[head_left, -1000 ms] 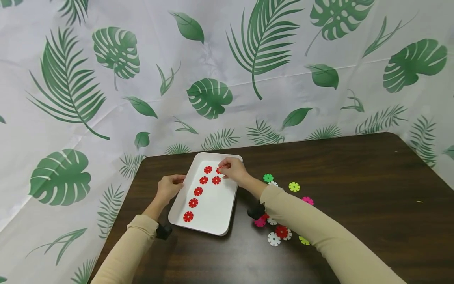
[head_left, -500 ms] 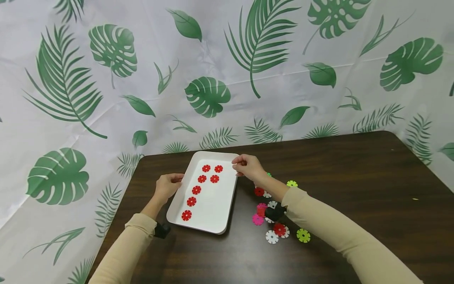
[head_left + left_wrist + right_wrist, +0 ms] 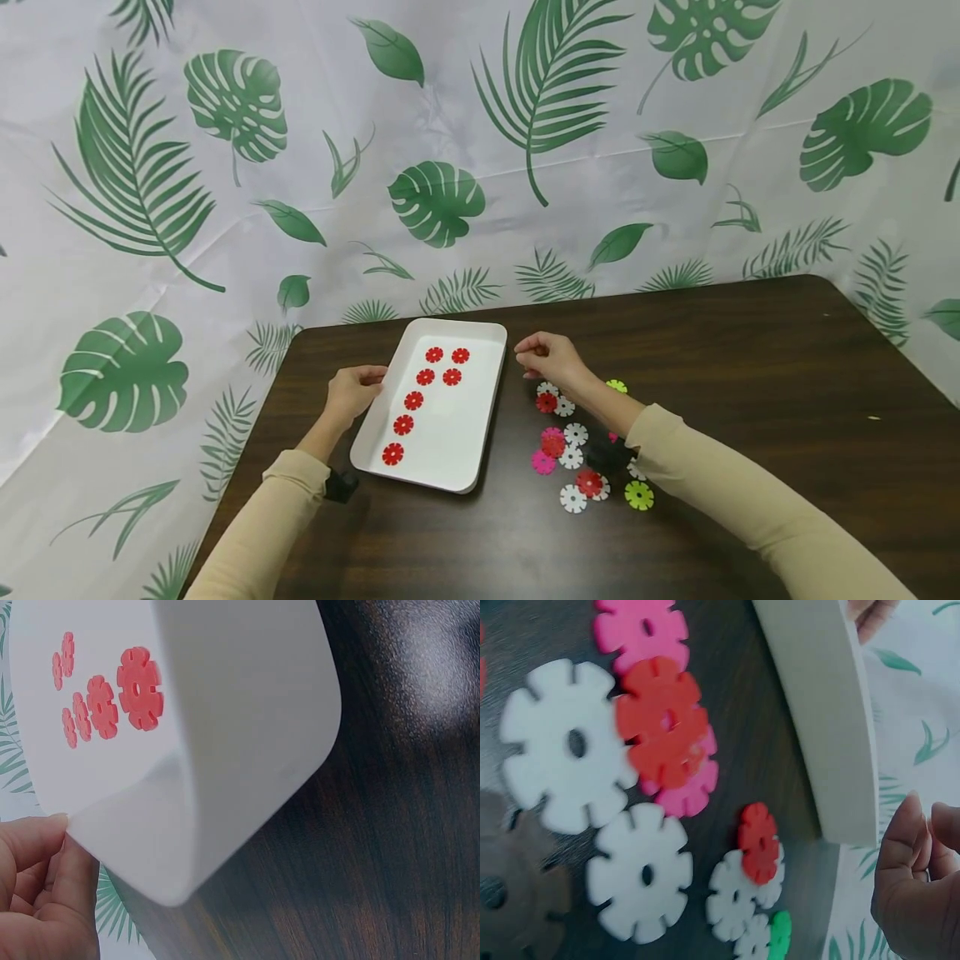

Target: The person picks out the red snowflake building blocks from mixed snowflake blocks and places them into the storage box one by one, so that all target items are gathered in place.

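Note:
The white tray [image 3: 450, 429] holds red notched discs: several in a slanting left column and two beside its far end. My left hand [image 3: 354, 393] grips the tray's left rim; in the left wrist view the fingers and thumb of that hand [image 3: 49, 889] pinch the edge. Just beyond the tray's right side hovers my right hand [image 3: 553, 360], its fingers loosely bent. In the right wrist view, thumb and fingertips of this hand [image 3: 911, 892] stand slightly apart, with nothing visible between them.
Right of the tray, loose discs lie on the dark table [image 3: 720, 367]: white [image 3: 573, 499], red [image 3: 588, 482], pink [image 3: 543, 462] and yellow-green [image 3: 639, 495]. Some overlap, and my right forearm covers part of the group. A leaf-patterned cloth [image 3: 442, 92] hangs behind the table.
My right hand has left the red disc at the tray's upper right and moved right, past the rim. That disc lies in the tray. The left hand keeps its grip.

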Demonstrator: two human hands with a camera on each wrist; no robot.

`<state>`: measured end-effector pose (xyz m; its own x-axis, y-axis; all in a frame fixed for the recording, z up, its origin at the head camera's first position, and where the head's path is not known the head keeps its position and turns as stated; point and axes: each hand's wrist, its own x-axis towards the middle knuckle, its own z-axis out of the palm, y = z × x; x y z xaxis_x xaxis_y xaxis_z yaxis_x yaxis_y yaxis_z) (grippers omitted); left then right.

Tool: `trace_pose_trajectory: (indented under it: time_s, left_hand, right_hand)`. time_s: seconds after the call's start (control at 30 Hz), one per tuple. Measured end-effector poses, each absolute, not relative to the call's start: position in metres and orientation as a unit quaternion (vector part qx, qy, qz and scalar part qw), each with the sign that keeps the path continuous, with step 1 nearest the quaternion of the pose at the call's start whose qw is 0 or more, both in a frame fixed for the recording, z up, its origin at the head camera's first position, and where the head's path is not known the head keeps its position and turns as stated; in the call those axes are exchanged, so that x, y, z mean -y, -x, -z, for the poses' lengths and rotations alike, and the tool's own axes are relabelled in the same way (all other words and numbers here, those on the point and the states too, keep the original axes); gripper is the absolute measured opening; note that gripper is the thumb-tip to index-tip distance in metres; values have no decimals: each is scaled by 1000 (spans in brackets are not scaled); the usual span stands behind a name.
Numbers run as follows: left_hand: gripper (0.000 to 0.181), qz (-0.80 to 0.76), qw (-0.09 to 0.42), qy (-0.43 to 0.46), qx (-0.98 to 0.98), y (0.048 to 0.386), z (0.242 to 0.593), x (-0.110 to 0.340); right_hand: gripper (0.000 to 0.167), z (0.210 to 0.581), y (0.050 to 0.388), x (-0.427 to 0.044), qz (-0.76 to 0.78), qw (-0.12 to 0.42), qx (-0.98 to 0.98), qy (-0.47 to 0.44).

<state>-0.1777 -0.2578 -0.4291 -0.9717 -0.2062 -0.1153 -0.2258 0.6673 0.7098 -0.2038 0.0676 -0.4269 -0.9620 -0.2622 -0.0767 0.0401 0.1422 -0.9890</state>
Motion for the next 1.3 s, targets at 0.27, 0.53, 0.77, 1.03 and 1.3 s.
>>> trace_pose_trajectory:
  time_s: [0.27,0.53,0.77,1.03,1.3]
  left_hand:
    - [27,-387,16,120,-914,178,429,258]
    - [27,-382,15,120,-916,179,426,258]
    - [27,-383,18,123,-916,180,427,259]
    - [27,-382,20,125,-916,178,426,257]
    - [26,-381,18,119,-917,177,425,256]
  right_hand:
    - [26,431,199,-81,651,125,-746,65]
    - [27,436,196,-92,646,128,-750,62]
    - [27,440,195,-100,643,129,-752,64]
    - [24,445,191,-107,620,128,-771,62]
    - [24,452,186,-111,568,131,-808,89]
